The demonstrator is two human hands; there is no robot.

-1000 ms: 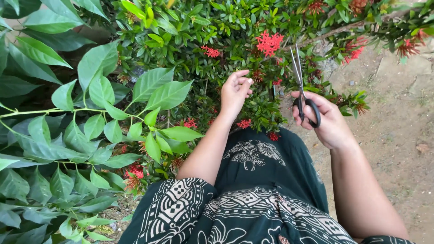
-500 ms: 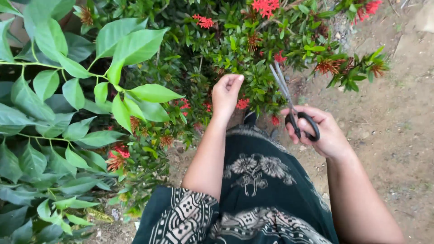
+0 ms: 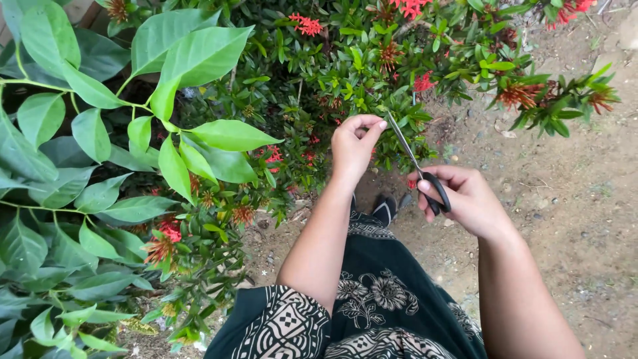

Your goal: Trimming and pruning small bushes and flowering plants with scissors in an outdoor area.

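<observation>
— Two hands are by the bush (image 3: 345, 73). At nine o'clock big leaves (image 3: 193, 60) hang close. The left hand (image 3: 353, 145) has its fingers curled shut, pinching something tiny. I cannot tell what.

— And the scissors (image 3: 415, 163)?

— At three o'clock, the right hand (image 3: 465, 199) grips the black handles. The blades look shut, with the tip just beside the left fingertips.

— So it might poke or snip a finger?

— Yes, I think so.

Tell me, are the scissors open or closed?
Closed: the scissors in the right hand show as one thin line, the tips by the left hand.
</observation>
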